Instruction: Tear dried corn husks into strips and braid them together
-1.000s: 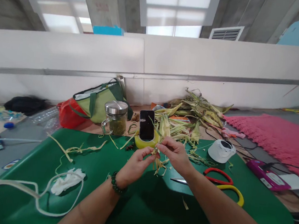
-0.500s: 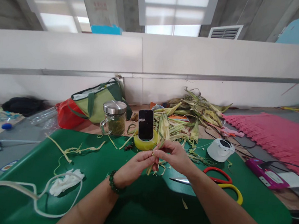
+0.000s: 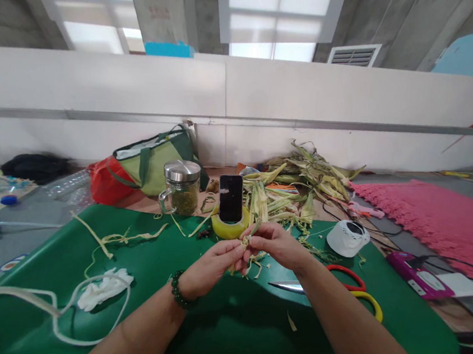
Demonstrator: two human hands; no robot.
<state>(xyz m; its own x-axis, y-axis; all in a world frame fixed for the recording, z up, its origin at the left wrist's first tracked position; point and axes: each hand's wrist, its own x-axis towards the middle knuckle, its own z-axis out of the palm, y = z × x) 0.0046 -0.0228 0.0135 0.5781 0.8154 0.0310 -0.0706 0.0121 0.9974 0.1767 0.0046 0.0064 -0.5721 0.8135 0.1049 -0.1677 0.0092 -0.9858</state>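
My left hand (image 3: 223, 257) and my right hand (image 3: 274, 243) meet over the green tabletop (image 3: 221, 322), fingertips pinched together. Between them is a small pale bundle of corn husk (image 3: 245, 241), partly hidden by the fingers. A greenish end sticks up beside my right fingers, and loose strips hang below. Just behind the hands, a phone (image 3: 230, 199) leans upright in a yellow tape roll (image 3: 227, 229). Scissors (image 3: 351, 287) with one red and one yellow handle lie partly under my right forearm. Husk scraps lie near the hands.
A heap of corn husks (image 3: 317, 171) lies at the back. Left of the phone stands a lidded glass mug (image 3: 181, 191), with a green bag (image 3: 149, 162) behind. A white cap-like object (image 3: 347, 237) and purple power strip (image 3: 418, 275) are right; white cord (image 3: 57, 316) and crumpled tissue (image 3: 104, 290) are left.
Both hands stay together on the husk bundle while the fingers shift their hold. The husk piece has turned, with its greenish end now upright. The surrounding things have stayed in place.
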